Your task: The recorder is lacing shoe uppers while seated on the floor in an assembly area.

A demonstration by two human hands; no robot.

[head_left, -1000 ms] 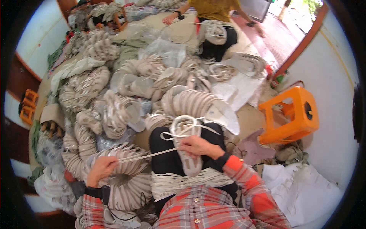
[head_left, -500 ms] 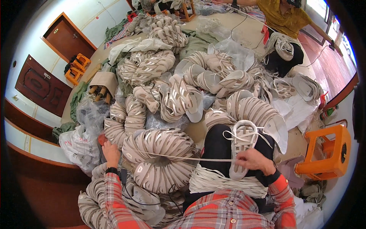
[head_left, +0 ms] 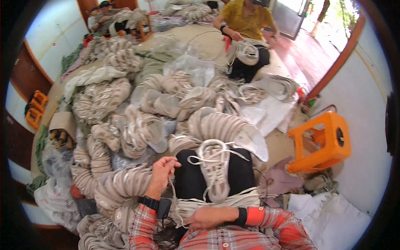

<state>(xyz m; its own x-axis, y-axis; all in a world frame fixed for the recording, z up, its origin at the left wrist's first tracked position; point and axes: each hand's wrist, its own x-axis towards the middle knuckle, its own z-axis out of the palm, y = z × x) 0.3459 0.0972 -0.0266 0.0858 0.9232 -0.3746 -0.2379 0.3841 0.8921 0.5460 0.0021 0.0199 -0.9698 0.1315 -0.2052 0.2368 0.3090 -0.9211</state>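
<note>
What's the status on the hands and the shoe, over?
Left hand pinching a lace, raised. Right hand low on the lace bundle. Shoe lies on the lap, part-laced. Shoe piles crowd the left side.

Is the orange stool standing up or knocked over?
Knocked over. The orange stool lies on its side on the floor, seat facing right.

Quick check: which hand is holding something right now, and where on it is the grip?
The left hand pinches a pale lace near its upper end. The right hand rests on the lace bundle; a grip cannot be told.
</note>
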